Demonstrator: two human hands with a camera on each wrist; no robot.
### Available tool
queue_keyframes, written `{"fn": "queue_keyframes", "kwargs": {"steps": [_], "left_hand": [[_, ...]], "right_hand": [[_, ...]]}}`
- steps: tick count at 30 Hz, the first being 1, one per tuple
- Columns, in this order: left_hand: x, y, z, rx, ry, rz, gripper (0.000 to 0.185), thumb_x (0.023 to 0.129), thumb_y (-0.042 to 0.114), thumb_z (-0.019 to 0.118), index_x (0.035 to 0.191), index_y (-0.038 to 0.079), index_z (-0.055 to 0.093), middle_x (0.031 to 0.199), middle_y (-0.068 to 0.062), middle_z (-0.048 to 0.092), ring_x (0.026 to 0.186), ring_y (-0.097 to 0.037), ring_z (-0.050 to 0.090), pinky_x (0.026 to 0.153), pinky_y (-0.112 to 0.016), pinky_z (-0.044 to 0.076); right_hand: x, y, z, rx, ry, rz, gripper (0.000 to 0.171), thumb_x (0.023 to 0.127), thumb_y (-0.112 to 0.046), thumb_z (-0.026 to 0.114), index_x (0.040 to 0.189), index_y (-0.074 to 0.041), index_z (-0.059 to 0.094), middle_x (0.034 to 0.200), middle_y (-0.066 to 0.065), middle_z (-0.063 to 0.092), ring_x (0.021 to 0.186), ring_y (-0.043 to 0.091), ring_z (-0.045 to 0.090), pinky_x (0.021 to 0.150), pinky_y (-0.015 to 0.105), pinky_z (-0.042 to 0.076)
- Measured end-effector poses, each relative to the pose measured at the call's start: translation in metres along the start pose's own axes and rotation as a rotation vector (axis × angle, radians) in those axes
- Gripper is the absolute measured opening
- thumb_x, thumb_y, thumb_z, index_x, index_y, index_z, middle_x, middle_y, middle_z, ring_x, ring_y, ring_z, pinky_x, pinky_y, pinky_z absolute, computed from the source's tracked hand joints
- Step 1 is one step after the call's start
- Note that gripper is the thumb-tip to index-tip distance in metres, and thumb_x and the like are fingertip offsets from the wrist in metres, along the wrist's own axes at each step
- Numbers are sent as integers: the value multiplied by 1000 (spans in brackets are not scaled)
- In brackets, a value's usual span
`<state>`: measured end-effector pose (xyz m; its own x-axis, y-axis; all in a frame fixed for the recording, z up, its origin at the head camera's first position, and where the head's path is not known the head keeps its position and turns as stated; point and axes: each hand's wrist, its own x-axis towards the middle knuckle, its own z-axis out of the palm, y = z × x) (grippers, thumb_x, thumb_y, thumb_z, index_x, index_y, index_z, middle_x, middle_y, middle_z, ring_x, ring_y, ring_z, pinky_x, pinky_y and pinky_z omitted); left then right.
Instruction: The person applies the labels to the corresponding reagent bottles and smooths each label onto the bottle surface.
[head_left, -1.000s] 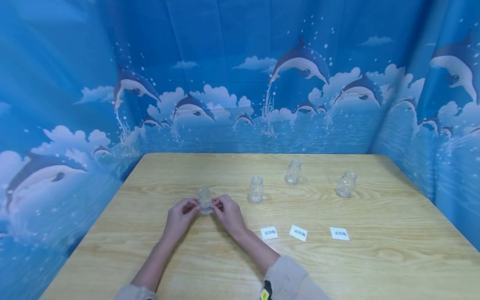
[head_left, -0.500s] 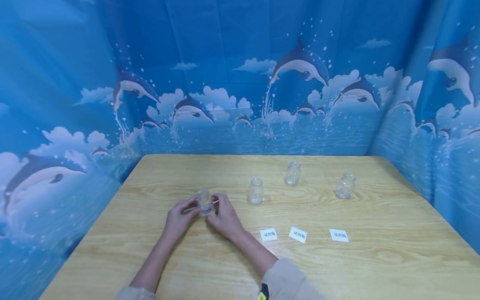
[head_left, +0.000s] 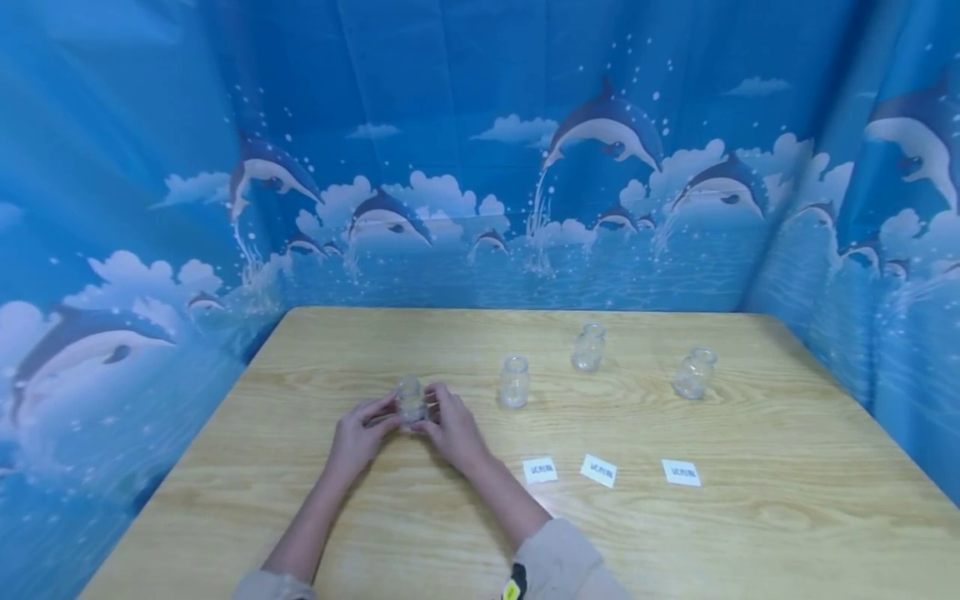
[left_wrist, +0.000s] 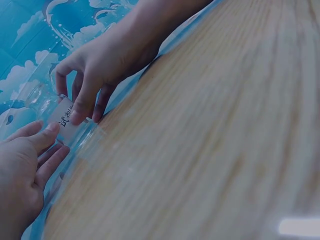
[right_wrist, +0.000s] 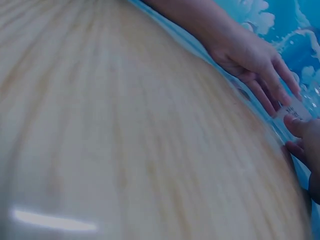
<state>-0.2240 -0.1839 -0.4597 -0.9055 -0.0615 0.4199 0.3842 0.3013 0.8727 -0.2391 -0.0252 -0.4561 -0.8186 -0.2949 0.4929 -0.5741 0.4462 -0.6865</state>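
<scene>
A small clear glass jar (head_left: 410, 397) stands on the wooden table (head_left: 675, 533), left of centre, held between both hands. My left hand (head_left: 366, 429) touches its left side with thumb and fingertips. From the right, my right hand (head_left: 447, 423) curls its fingers round the jar. In the left wrist view the jar (left_wrist: 75, 132) carries a white printed label (left_wrist: 64, 116), and the right hand's fingertips (left_wrist: 80, 115) press on that label. The right wrist view shows the label (right_wrist: 296, 107) between both hands at the far right edge.
Three more clear jars (head_left: 514, 381) (head_left: 587, 347) (head_left: 693, 372) stand open further back to the right. Three white paper labels (head_left: 540, 470) (head_left: 598, 471) (head_left: 682, 472) lie flat in a row at front right. Blue dolphin curtains (head_left: 480, 167) enclose the table on three sides.
The right hand's fingers have slid further across the jar's front, covering more of it. The left hand has stayed at the jar's left side. The other jars and labels have not moved.
</scene>
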Motion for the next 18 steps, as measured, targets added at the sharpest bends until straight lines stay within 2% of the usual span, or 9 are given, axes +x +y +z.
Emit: {"fn": "queue_keyframes", "kwargs": {"steps": [7,12,14,18], "left_hand": [[-1,-2,-5,2,-37,-84,38,67,13,66,103,9,56,95,-3,56,87,-15,53,76,-21,40],[-2,-1,-6,1,-49,-83,38,68,14,65,105,11,56,94,-2,56,87,-14,52,78,-21,39],[-2,-1,-6,-4,-43,-66,38,68,12,65,104,9,56,93,-4,57,86,-15,53,78,-22,39],[-2,0,-5,-4,-36,-22,36,68,11,65,103,6,56,92,-6,57,86,-17,53,78,-22,39]], "right_hand": [[2,9,-6,174,-71,-37,33,69,-7,61,98,-7,46,95,5,56,82,10,53,69,14,42],[2,8,-6,209,-101,35,37,69,-7,63,100,-9,45,96,5,55,81,10,53,68,17,43],[2,5,-6,185,-98,71,39,67,-14,66,100,-10,44,94,4,54,78,10,53,65,17,44],[1,-2,-2,33,-41,96,47,64,-38,65,94,-10,44,84,0,50,69,10,49,57,16,42]]}}
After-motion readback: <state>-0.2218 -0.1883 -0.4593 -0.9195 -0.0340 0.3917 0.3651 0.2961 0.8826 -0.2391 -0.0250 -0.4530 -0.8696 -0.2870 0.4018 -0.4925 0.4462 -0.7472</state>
